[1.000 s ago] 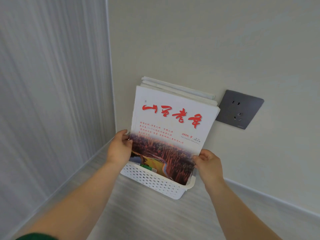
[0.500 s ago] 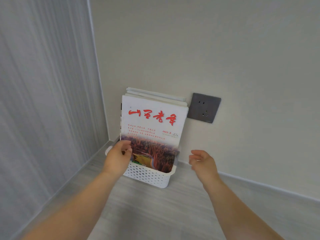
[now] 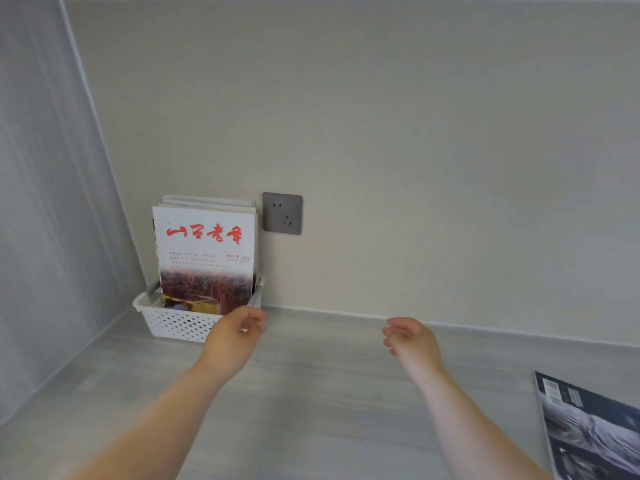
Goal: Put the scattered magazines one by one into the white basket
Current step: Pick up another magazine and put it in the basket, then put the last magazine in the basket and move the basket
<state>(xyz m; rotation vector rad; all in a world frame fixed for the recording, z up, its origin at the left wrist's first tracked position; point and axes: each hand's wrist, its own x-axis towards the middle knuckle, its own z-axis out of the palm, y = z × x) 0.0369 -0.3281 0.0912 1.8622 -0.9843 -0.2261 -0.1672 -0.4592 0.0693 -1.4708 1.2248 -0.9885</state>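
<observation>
A white perforated basket (image 3: 173, 322) stands in the left corner against the wall. Several magazines stand upright in it; the front one (image 3: 206, 252) has a white cover with red characters and a reddish landscape photo. My left hand (image 3: 235, 336) hovers just in front of the basket's right end, fingers loosely apart and holding nothing. Further right, my right hand (image 3: 410, 339) floats above the grey surface, empty as well. A dark grey magazine (image 3: 595, 431) lies flat at the bottom right edge, partly cut off by the frame.
A grey wall socket (image 3: 282, 213) sits on the beige wall just right of the magazines. A grey striped panel (image 3: 45, 202) closes off the left side. The light grey surface (image 3: 311, 393) runs from the basket to the dark magazine.
Both hands have let go of the red-titled magazine, which now stands in the basket. The hands have drawn back and the view has pulled away and swung right, revealing the dark magazine.
</observation>
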